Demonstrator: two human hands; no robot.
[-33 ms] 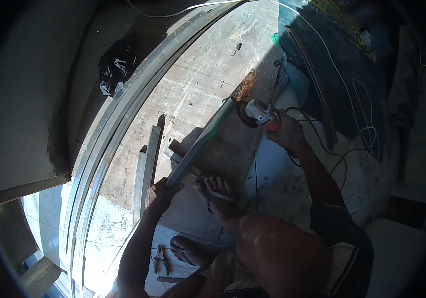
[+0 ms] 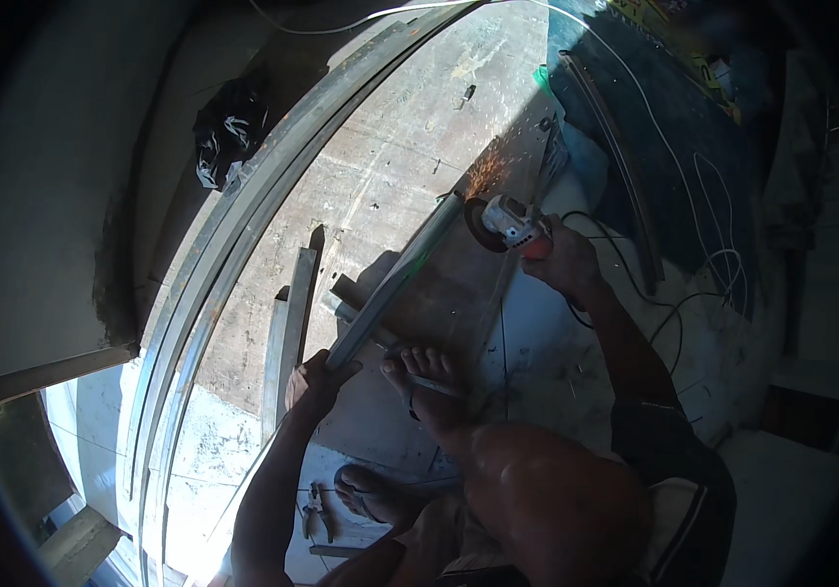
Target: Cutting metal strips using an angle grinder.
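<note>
My left hand (image 2: 320, 382) grips the lower end of a long steel tube (image 2: 390, 292) with a green mark on it, angled up and right across shorter metal offcuts (image 2: 346, 303). My right hand (image 2: 561, 264) is wrapped round a red and silver angle grinder (image 2: 512, 223), its disc at the tube's upper end, where orange sparks (image 2: 484, 171) fly up and right. My foot (image 2: 424, 382) in a sandal is just below the tube, beside my left hand.
Long metal bars (image 2: 199, 284) lie along the left, near a black bag (image 2: 229, 132). Two short bars (image 2: 299, 303) lie beside the tube. Pliers (image 2: 317, 514) lie by my other foot. Cables (image 2: 674, 137) and another bar (image 2: 615, 161) are at the right, on dark blue sheeting (image 2: 688, 240).
The spray of sparks spreads wider and farther up from the disc. My hands, the tube and the grinder show no visible movement.
</note>
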